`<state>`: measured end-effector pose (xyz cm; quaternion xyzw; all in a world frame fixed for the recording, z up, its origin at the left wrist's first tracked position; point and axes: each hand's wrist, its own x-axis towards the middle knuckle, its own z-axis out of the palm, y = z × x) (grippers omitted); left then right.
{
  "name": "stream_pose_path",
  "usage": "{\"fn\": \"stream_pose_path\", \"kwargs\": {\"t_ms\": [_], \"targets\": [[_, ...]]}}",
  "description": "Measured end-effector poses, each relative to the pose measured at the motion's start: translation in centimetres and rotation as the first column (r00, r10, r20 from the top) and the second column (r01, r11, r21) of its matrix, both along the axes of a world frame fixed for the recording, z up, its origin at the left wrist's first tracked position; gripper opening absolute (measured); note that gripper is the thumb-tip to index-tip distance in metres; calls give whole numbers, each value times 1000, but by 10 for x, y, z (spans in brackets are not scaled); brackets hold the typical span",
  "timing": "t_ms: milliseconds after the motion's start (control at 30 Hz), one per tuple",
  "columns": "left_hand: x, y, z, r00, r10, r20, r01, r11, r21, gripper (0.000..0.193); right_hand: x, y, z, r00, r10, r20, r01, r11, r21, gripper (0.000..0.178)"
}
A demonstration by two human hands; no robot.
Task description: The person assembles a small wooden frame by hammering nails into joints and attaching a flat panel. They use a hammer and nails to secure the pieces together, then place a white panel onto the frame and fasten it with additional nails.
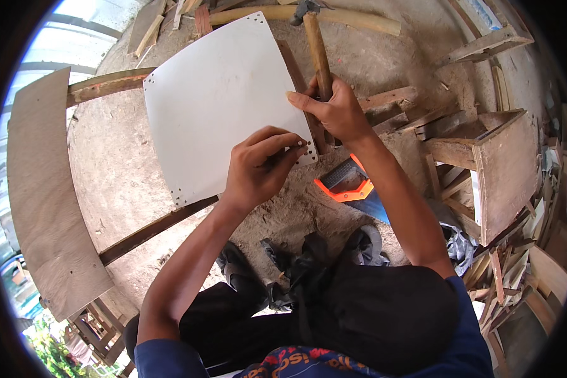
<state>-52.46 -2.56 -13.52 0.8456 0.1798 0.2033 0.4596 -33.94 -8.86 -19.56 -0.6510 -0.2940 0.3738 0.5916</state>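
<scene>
A white rectangular panel with rounded corners and small dark holes at each corner lies on a wooden frame. My right hand is closed around the wooden handle of a hammer, whose dark head points away from me past the panel's far right edge. Over the panel's near right corner, my left hand is pinched, fingertips beside the holes there. Whatever sits between those fingertips is too small to make out. Below my right forearm, a handsaw with an orange and black handle and blue blade lies on the ground.
A long plywood strip spans the frame's left end. To the right stands a wooden box-like piece, with scrap wood heaped behind and below it. Wood offcuts lie on the dirt floor. Dark footwear shows near my legs.
</scene>
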Motion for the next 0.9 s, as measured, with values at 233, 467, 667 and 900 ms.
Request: {"fn": "stream_pose_path", "kwargs": {"t_ms": [233,467,667,900], "targets": [[-3,0,-8,1000,-2,31,2,1000,19,16,-3,-20,28,989,-47,138,71,983,-171,44],[-4,1,-2,999,15,50,-17,999,33,13,-15,-144,81,940,155,303,-103,978,-181,27],[-4,0,-5,997,46,58,-49,997,55,14,-24,-200,114,774,503,385,-271,812,-516,35],[-4,1,-5,994,91,55,-93,995,23,13,-38,-187,108,778,472,415,-268,847,-460,35]]}}
